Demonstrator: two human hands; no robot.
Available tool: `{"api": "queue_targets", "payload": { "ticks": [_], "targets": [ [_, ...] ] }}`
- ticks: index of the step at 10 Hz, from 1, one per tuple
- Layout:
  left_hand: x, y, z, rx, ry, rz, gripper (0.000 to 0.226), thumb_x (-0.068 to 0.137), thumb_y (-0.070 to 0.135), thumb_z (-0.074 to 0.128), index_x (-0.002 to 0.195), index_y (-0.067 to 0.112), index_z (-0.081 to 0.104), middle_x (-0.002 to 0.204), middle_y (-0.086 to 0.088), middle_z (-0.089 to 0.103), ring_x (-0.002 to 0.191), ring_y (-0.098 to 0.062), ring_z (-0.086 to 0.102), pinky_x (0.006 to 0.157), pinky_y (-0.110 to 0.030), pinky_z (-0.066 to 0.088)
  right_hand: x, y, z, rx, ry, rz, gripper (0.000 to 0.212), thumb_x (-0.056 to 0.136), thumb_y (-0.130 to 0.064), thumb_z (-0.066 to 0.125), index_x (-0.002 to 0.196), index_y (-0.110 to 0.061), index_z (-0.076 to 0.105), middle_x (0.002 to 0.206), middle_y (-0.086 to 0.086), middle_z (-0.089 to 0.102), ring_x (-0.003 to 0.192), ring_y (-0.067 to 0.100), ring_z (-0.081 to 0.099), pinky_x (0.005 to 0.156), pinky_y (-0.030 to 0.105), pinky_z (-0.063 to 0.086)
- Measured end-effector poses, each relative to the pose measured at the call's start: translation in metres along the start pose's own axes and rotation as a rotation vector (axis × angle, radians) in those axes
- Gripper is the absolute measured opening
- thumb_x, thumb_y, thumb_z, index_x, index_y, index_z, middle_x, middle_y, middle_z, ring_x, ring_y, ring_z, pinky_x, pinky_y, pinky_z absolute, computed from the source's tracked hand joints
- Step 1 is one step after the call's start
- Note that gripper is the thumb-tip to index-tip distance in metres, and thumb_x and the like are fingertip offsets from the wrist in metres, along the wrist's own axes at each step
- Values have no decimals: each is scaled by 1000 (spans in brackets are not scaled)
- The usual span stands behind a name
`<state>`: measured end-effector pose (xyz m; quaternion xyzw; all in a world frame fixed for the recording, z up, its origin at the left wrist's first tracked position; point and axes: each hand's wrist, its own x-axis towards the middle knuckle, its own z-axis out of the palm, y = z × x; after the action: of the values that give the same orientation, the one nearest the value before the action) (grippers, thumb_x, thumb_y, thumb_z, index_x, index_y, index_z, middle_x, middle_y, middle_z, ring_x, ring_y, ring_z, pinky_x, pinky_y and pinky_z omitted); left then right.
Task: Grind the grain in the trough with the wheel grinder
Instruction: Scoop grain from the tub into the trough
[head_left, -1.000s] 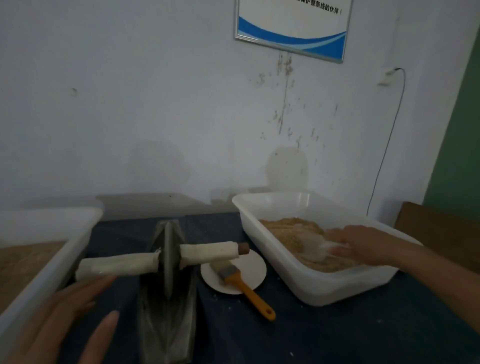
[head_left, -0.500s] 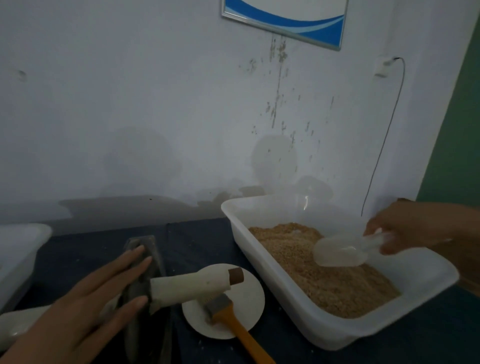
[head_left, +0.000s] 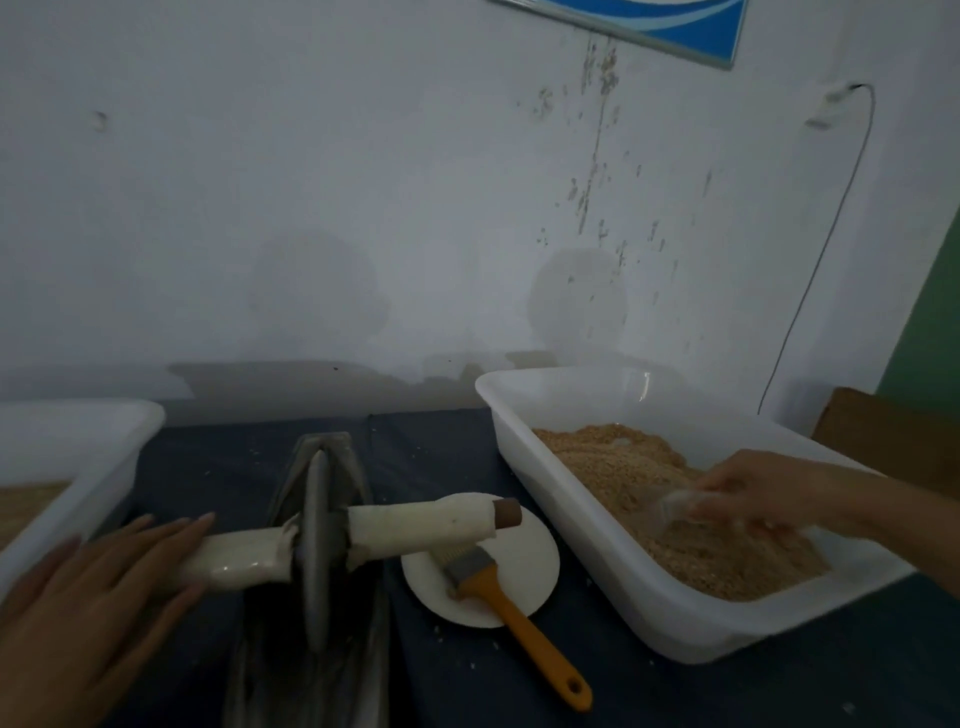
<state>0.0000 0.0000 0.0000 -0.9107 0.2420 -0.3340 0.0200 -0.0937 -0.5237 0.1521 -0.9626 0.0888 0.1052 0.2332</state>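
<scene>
While the right hand (head_left: 748, 493) works inside the white tub (head_left: 613, 587), its fingers curl around a clear scoop (head_left: 675, 506) pressed into the grain (head_left: 727, 551); blur hides how full the scoop is. Left of those fingers, past a white dish (head_left: 530, 540) carrying an orange-handled brush (head_left: 498, 587), lies the metal trough (head_left: 332, 670), its long axis running away from the person. Standing on edge in that trough is the wheel grinder (head_left: 314, 551), its wrapped axle handle (head_left: 415, 525) crossing the trough at right angles. Resting flat on the near end of that handle is the left hand (head_left: 98, 597), fingers extended and not wrapped around it. Judgement: the scoop must travel leftward over the dish to reach the trough; the left hand is nearer the wheel.
</scene>
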Motion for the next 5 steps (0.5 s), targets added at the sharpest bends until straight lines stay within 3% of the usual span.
{"api": "queue_targets", "payload": {
  "ticks": [1,2,3,5],
  "targets": [
    [1,-9,2,-102,27,24,54,91,49,36,129,14,54,126,-5,59,115,-21,47,93,-36,34,-10,7,0,67,71,-9,14,82,-43,62,90,-36,71,60,-4,62,49,11,48,48,21,39],
    [2,-1,-6,-111,57,-23,53,95,45,28,122,10,58,114,-10,65,106,-22,49,87,-36,35,-25,18,-6,28,141,4,12,87,-33,61,92,-27,70,55,-4,61,40,5,47,43,17,38],
    [-2,12,-1,-41,209,-99,54,96,44,27,118,7,58,108,-12,66,102,-24,50,84,-37,36,-36,25,-10,-13,206,-3,6,88,-29,61,92,-31,65,50,-2,59,36,5,46,40,17,38],
    [4,6,4,-70,22,-118,65,97,47,16,112,4,63,106,-12,66,100,-25,50,83,-40,36,-42,28,-9,83,194,-19,10,88,-29,61,95,-28,66,44,-5,54,37,5,44,40,17,37]
  ]
}}
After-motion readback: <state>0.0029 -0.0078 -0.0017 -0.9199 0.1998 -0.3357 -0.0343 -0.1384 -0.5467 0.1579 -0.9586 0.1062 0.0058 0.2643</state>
